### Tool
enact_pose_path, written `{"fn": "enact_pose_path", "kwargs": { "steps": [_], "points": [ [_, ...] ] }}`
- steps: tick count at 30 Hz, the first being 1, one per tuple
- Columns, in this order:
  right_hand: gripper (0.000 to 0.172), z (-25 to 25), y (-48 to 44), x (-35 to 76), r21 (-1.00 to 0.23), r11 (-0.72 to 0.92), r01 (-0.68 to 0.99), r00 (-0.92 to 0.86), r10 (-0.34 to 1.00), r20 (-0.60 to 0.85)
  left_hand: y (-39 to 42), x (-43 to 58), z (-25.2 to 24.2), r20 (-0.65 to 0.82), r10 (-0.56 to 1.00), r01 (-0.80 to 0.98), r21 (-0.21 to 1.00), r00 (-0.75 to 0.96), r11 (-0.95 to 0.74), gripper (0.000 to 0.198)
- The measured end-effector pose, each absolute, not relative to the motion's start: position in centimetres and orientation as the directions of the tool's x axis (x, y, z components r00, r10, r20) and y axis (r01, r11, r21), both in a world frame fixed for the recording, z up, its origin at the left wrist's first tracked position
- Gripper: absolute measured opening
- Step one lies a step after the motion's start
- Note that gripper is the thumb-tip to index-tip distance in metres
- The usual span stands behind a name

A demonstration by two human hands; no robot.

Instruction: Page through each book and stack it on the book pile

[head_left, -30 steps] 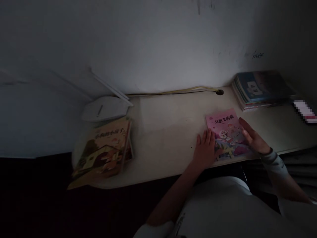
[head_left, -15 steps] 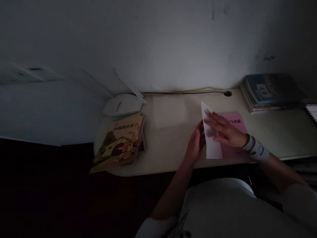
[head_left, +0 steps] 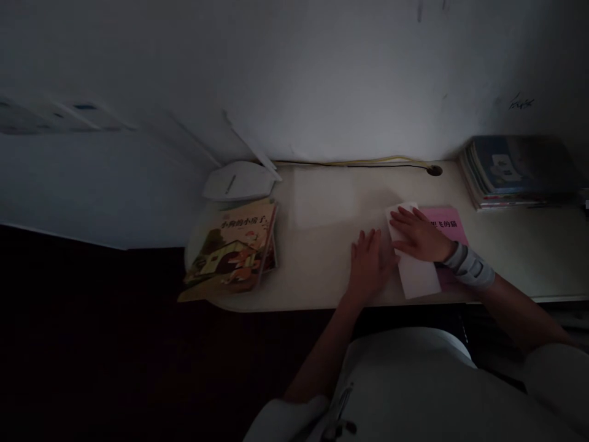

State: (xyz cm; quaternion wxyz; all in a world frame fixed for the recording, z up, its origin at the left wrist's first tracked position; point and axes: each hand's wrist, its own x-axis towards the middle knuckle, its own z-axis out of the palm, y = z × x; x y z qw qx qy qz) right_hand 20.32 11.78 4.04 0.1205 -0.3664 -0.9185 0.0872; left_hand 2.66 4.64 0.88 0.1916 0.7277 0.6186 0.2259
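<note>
A thin pink picture book [head_left: 444,228] lies near the front edge of a pale desk [head_left: 322,245], its cover folded over to the left so the white inner side [head_left: 416,276] shows. My right hand [head_left: 421,233] rests flat on that turned cover, fingers stretched out. My left hand [head_left: 368,264] lies flat on the desk just left of the book, fingers apart, touching or almost touching the cover's edge.
A stack of picture books with a yellow-brown cover [head_left: 234,248] sits at the desk's left end, a white lamp base [head_left: 239,181] behind it. Another book pile [head_left: 510,172] lies at the far right. A cable [head_left: 359,162] runs along the wall to a grommet hole [head_left: 434,170].
The closed pink book was opened: my right hand swung the cover over to the left and pressed it down. My left hand moved off the book onto the desk. The view shifted left.
</note>
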Motion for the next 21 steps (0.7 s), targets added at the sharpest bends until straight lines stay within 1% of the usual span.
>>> {"fn": "enact_pose_path", "kwargs": {
  "steps": [3,6,9,15,17,21],
  "points": [
    [0.052,4.2,11.7,19.8,-0.167,0.721,0.672,-0.717,0.69,0.097,4.6,2.5,0.8,0.034,0.994,0.913,0.394,0.104,-0.109,0.073],
    [0.048,4.1,11.5,18.9,-0.088,0.729,0.679,-0.726,0.685,0.068,4.5,2.5,0.7,-0.011,0.994,0.946,0.309,0.105,-0.097,0.076],
    [0.043,3.9,11.3,17.9,-0.046,0.723,0.69,-0.721,0.691,0.047,4.4,2.5,0.6,-0.028,0.992,0.954,0.28,0.122,-0.11,0.08],
    [0.041,3.4,11.7,16.7,-0.067,0.726,0.685,-0.726,0.687,0.018,4.3,2.4,0.3,-0.009,0.99,0.956,0.259,0.144,-0.137,0.077],
    [0.042,3.2,11.9,16.6,-0.091,0.727,0.68,-0.726,0.686,0.047,4.3,2.3,0.2,-0.001,0.989,0.954,0.263,0.15,-0.144,0.074],
    [0.043,3.9,10.8,17.2,-0.166,0.706,0.689,-0.685,0.708,0.17,4.3,2.2,0.2,0.005,0.989,0.951,0.273,0.146,-0.142,0.067]
  ]
}}
